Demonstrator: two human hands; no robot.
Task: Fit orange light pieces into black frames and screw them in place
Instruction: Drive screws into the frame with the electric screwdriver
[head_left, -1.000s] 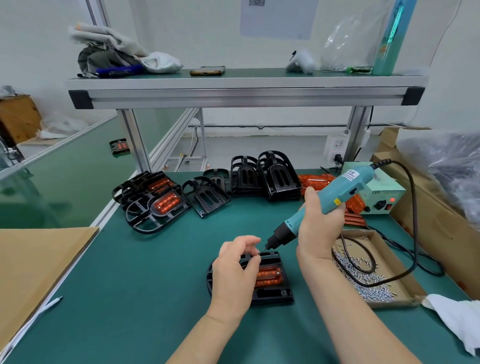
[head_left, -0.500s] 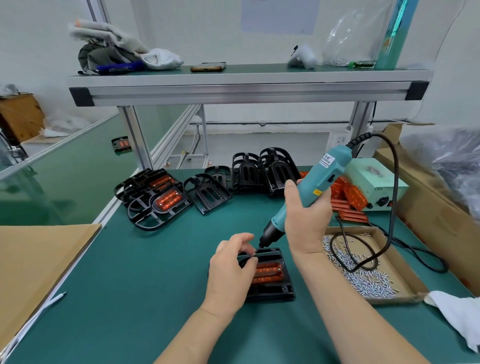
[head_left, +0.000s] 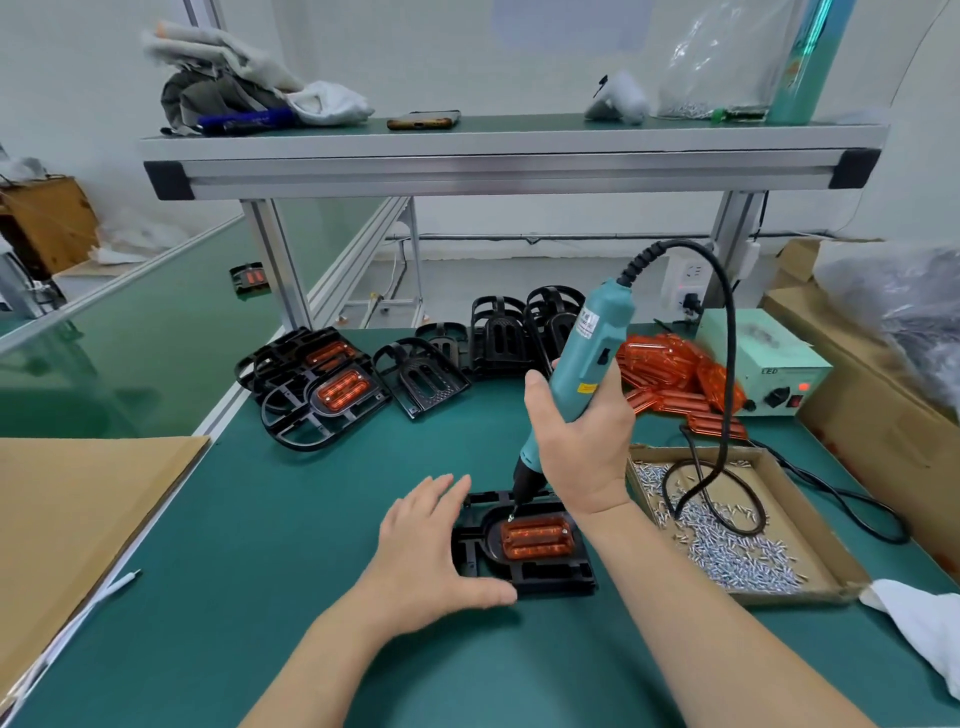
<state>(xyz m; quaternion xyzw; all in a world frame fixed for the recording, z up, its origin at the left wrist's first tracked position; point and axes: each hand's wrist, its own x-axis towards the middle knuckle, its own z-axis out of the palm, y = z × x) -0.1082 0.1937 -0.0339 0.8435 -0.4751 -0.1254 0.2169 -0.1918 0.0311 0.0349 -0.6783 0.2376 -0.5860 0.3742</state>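
Note:
A black frame (head_left: 550, 577) lies on the green mat in front of me with an orange light piece (head_left: 535, 537) seated in it. My right hand (head_left: 582, 447) grips a teal electric screwdriver (head_left: 587, 358), held nearly upright, its bit tip down at the upper left corner of the orange piece. My left hand (head_left: 426, 545) lies flat with straight fingers against the frame's left edge, thumb along its front edge. A pile of loose orange pieces (head_left: 670, 374) and several empty black frames (head_left: 498, 338) sit behind.
A cardboard tray of small screws (head_left: 727, 540) is at my right, with the screwdriver's black cable looping over it. Finished frames (head_left: 322, 395) stack at back left. A green power box (head_left: 763, 358), cardboard boxes at right, a cardboard sheet (head_left: 78, 499) at left.
The screwdriver has swung from tilted to nearly upright, its bit now down on the frame. My left hand let go of its pinch near the bit and flattened against the frame's left side.

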